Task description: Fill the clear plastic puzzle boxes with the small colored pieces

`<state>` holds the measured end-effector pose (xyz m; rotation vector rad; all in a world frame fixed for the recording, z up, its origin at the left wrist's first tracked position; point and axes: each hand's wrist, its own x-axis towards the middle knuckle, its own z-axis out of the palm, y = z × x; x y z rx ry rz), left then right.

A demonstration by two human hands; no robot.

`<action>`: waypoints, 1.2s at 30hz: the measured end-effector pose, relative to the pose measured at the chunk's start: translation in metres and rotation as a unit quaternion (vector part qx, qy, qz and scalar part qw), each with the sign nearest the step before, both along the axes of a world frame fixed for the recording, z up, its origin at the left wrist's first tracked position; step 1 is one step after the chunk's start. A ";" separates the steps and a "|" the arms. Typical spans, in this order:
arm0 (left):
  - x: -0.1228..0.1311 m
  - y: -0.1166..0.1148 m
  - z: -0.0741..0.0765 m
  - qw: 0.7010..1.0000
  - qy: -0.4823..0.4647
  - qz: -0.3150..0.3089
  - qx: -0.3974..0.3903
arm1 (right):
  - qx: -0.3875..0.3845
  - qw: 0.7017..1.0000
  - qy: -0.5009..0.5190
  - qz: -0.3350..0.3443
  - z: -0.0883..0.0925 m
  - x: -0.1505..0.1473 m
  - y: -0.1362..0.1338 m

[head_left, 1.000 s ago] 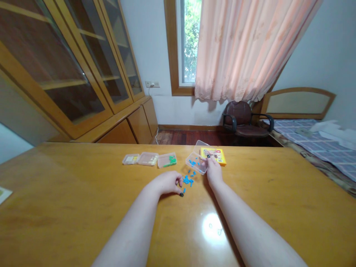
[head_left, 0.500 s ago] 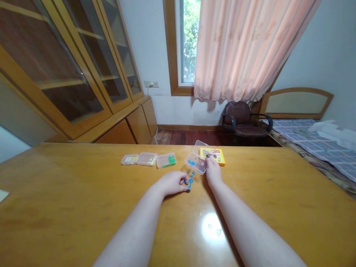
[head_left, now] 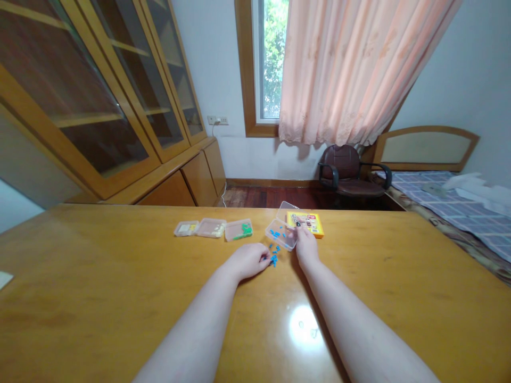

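Several small blue pieces (head_left: 274, 260) lie loose on the wooden table. At their left edge, my left hand (head_left: 252, 259) has its thumb and fingers closed together; whether a piece is between them is too small to make out. My right hand (head_left: 306, 244) grips the right side of a clear plastic box (head_left: 284, 243), tilted toward the loose pieces with its lid raised behind. More blue pieces (head_left: 276, 234) are inside this box. A yellow box (head_left: 315, 224) with printed pictures lies just behind my right hand.
Left of the clear box stand an open plastic box with green pieces (head_left: 244, 231), another with pale pieces (head_left: 217, 231) and a smaller one (head_left: 186, 229) with yellow. Beyond the table (head_left: 120, 276) are a chair (head_left: 345, 170), a bed and a glass-door cabinet.
My left hand has drawn its thumb in against its fingers, closing at the blue pieces. My right hand and the clear box stay where they were.
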<state>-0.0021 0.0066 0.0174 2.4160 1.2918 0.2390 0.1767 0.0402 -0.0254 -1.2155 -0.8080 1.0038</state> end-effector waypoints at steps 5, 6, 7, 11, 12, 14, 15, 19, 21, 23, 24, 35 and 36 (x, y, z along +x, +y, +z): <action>0.005 -0.004 0.004 0.999 0.001 -0.004 0.034 | -0.005 1.000 -0.001 -0.005 -0.001 0.000 0.001; 0.005 -0.005 0.004 0.999 -0.001 -0.004 0.035 | -0.005 1.000 -0.001 -0.005 -0.001 0.000 0.001; 0.006 -0.005 0.004 0.999 -0.002 -0.004 0.036 | -0.005 1.000 0.001 -0.005 -0.001 0.000 0.000; 0.005 -0.004 0.001 0.999 0.000 -0.018 0.040 | 0.005 1.000 0.000 -0.001 0.003 -0.001 -0.002; 0.005 -0.003 0.000 0.999 0.000 -0.022 0.044 | 0.006 1.000 -0.003 -0.001 0.004 -0.001 -0.002; 0.004 -0.003 -0.001 0.998 0.001 -0.026 0.054 | 0.005 1.000 -0.009 -0.002 0.004 -0.001 -0.003; 0.004 -0.003 -0.001 0.998 0.001 -0.026 0.060 | 0.004 1.000 -0.009 -0.002 0.004 -0.001 -0.003; 0.005 -0.004 0.003 0.998 0.002 -0.019 0.061 | 0.004 1.000 -0.003 -0.001 0.002 0.000 -0.002; 0.007 -0.005 0.005 0.999 0.003 -0.011 0.052 | 0.000 1.000 -0.008 -0.003 0.002 0.000 -0.002; 0.007 -0.005 0.006 0.999 0.004 -0.004 0.045 | -0.005 1.000 -0.015 -0.005 0.003 0.000 -0.002; 0.008 -0.005 0.005 0.999 0.004 -0.002 0.045 | -0.008 1.000 -0.015 -0.007 0.004 -0.001 -0.003; -0.004 0.004 0.002 0.974 -0.170 0.073 0.128 | -0.018 0.999 -0.033 0.023 0.004 -0.001 -0.003; -0.004 0.005 0.002 0.969 -0.181 0.086 0.141 | -0.012 0.998 -0.049 0.043 0.002 -0.001 -0.003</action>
